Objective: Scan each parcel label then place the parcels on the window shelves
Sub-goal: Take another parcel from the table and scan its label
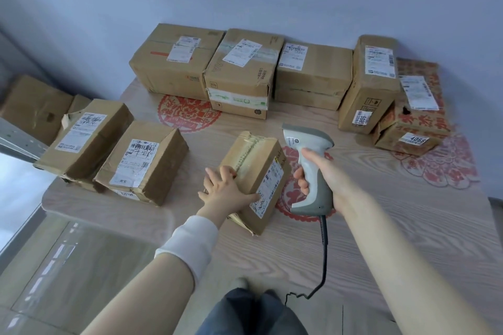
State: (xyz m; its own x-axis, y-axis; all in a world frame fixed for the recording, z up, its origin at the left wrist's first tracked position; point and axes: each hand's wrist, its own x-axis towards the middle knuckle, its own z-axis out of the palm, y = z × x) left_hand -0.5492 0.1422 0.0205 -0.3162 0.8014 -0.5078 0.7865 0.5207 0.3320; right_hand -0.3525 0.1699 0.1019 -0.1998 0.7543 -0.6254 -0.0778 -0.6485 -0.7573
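A small cardboard parcel (258,168) stands tilted near the middle of the wooden table (381,226), its white label (269,187) on the side that faces right. My left hand (226,190) grips its near left corner, fingers spread over the taped top. A grey and white barcode scanner (310,160) is gripped in my right hand (324,179) just right of the parcel, head up and pointing away. Its black cable (324,247) hangs off the near table edge.
Several labelled cardboard parcels line the wall at the back (242,71) and right (370,81). Two more (141,160) lie at the table's left edge. Another box (32,109) sits on a metal shelf (19,141) by the window at far left. Red paper-cut patterns mark the tabletop.
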